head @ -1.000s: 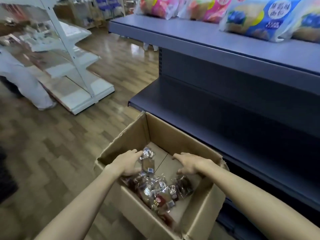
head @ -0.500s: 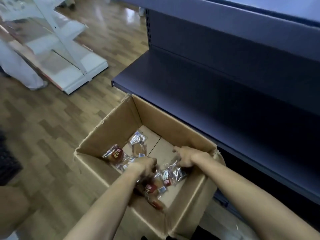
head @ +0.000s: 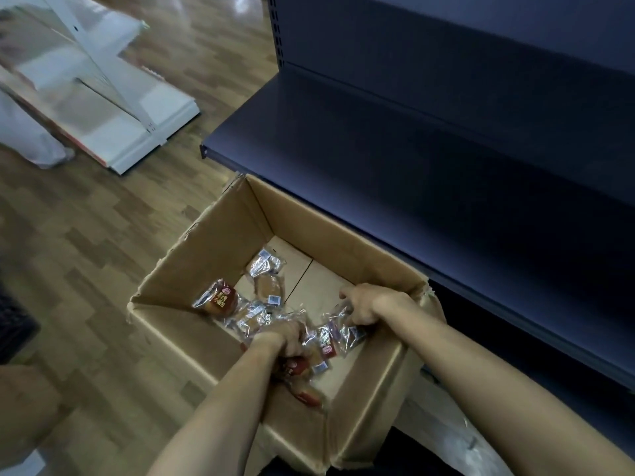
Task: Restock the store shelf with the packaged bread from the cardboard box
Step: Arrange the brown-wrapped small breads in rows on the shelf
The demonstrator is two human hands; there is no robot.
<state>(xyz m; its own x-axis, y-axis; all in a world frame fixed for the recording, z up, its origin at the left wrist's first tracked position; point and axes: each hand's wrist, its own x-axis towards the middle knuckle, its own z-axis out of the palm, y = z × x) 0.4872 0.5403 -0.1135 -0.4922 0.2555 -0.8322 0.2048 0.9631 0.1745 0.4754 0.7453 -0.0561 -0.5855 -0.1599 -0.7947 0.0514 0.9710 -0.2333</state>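
Wood flooring runs under the cardboard box [head: 220, 255], which sits just in front of the dark store shelf [head: 395, 159]. My left hand [head: 285, 338] is curled round bread packets [head: 302, 367] by the near wall of the box; my right hand [head: 369, 304] pinches a packet [head: 338, 333] by the wall nearest the shelf. The shelf lies up and right of the box, bare above the rim, nearer my right hand.

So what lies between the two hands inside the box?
Head view: crinkled clear bread packets lie between the left hand and right hand; no bare cardboard shows there.
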